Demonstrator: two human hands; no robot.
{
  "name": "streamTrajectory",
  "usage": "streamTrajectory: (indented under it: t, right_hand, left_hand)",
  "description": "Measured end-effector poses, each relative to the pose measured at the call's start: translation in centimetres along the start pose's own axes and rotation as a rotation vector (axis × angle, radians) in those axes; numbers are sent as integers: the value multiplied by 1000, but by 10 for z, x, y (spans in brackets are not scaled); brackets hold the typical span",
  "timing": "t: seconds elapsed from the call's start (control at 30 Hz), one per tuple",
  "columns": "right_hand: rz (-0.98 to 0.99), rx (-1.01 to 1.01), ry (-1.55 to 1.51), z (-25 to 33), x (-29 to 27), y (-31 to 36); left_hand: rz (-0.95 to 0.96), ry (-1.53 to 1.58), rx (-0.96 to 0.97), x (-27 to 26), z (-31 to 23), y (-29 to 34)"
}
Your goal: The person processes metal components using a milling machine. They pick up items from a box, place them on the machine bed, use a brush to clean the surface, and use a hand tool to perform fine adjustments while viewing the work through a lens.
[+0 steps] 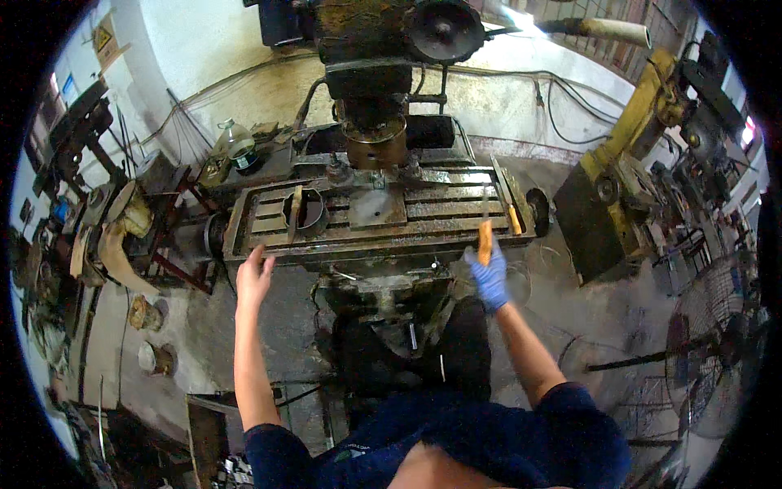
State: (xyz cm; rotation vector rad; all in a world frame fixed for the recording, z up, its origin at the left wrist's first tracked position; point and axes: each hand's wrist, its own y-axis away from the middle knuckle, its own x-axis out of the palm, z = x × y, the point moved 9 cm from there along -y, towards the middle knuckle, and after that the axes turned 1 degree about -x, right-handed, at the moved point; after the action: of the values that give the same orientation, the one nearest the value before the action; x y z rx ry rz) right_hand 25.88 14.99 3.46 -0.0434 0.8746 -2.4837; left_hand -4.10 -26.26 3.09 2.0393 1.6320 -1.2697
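Observation:
My right hand, in a blue glove, is closed around the orange handle of a tool. Its thin grey blade points away over the machine table and blurs into it, so its kind is unclear. To its right, a file-like tool with an orange handle lies along the table's right end. My bare left hand hovers at the front left edge, fingers apart, holding nothing. Behind it on the slotted milling machine table stands a round metal pot with a brush lying across it.
The milling head hangs over the table's middle, above a flat metal block. A clear plastic bottle stands at the back left. Rightward are a yellow-and-dark machine and a caged fan. Handwheels flank the table.

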Motion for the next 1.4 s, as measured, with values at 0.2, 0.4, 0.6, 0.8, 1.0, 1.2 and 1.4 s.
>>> streamTrajectory:
  t: [0.2, 0.4, 0.6, 0.8, 1.0, 1.2, 1.4]
  right_hand:
    - [889, 24, 887, 47, 50, -16]
    - [1043, 88, 1140, 20, 131, -38]
    - [1006, 127, 1089, 6, 165, -60]
    - [1138, 77, 904, 24, 128, -23]
    - [1531, 78, 479, 64, 81, 70]
    - [1386, -193, 554, 64, 74, 116]
    - [1572, -129, 482, 77, 112, 149]
  left_hand:
    - [77, -45, -100, -26, -2, 43]
    - [117, 3, -29, -25, -30, 64]
    - [192, -37, -20, -13, -42, 74]
    - [429, 140, -108, 43, -36, 87]
    - [595, 943, -375, 127, -58, 113]
    - [554, 1413, -716, 181, -76, 148]
    - [295, 1491, -759, 135, -28, 163]
